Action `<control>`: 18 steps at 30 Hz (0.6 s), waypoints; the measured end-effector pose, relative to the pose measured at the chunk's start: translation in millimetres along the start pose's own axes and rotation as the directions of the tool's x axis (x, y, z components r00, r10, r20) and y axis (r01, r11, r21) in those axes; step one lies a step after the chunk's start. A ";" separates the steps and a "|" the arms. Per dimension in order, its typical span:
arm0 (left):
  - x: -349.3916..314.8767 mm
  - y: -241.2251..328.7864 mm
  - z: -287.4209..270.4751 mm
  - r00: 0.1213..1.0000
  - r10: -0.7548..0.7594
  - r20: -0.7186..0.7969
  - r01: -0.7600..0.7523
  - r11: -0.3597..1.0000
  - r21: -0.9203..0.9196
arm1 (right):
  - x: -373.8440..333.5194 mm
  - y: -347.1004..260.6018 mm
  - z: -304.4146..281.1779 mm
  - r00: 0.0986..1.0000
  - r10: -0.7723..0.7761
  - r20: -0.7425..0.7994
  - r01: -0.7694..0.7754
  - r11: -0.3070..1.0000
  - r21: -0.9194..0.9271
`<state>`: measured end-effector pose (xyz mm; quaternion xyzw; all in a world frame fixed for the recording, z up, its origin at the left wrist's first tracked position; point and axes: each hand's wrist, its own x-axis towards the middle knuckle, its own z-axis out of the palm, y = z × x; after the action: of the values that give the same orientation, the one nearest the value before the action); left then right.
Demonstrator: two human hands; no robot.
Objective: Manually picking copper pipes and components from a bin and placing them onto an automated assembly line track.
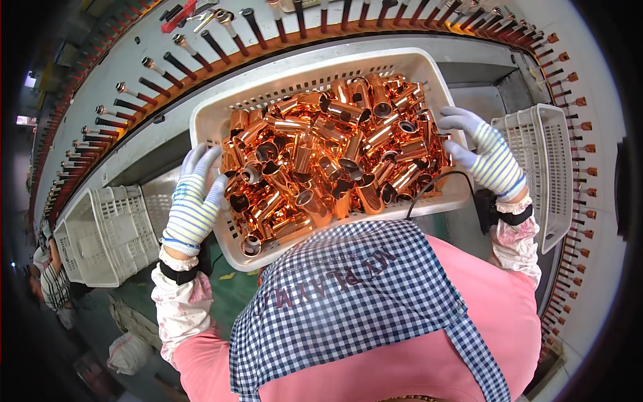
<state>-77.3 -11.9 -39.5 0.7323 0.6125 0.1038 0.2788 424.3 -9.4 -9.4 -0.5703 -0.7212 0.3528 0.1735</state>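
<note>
A white plastic basket (209, 115) full of shiny copper-coloured metal cups or short tubes (348, 144) is in front of me, its near edge close to my checked apron. My left hand (191, 204), in a white glove with thin stripes, reaches over the basket's left side with fingers extended and thumb apart. At the right side, my right hand (487, 153) wears a matching glove. Its fingers are stretched and spread from the thumb, their tips at the rim beside the outermost copper pieces. I see nothing held in either hand.
Beyond the basket curves a line of upright rods with copper and dark parts (214, 50). White baskets stand stacked at left (107, 231) and right (546, 167). A black cable (439, 177) crosses the basket's near right corner. Another person (57, 275) is at far left.
</note>
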 end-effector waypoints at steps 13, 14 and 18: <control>54.4 64.3 50.5 0.873 0.401 0.278 -0.473 0.835 0.281 | 40.2 -29.0 121.4 0.800 -0.478 0.362 0.584 0.758 -0.291; 56.2 58.9 44.0 0.887 0.376 0.267 -0.448 0.841 0.304 | 38.7 -24.9 111.2 0.813 -0.452 0.368 0.559 0.784 -0.272; 52.6 42.6 19.5 0.913 0.296 0.282 -0.372 0.887 0.273 | 30.3 -22.5 70.4 0.854 -0.429 0.294 0.507 0.814 -0.283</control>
<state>-20.0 28.8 -42.8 0.8697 0.4480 -0.0369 0.2037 353.9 -4.9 -46.8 -0.3539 -0.9051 0.2247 0.0714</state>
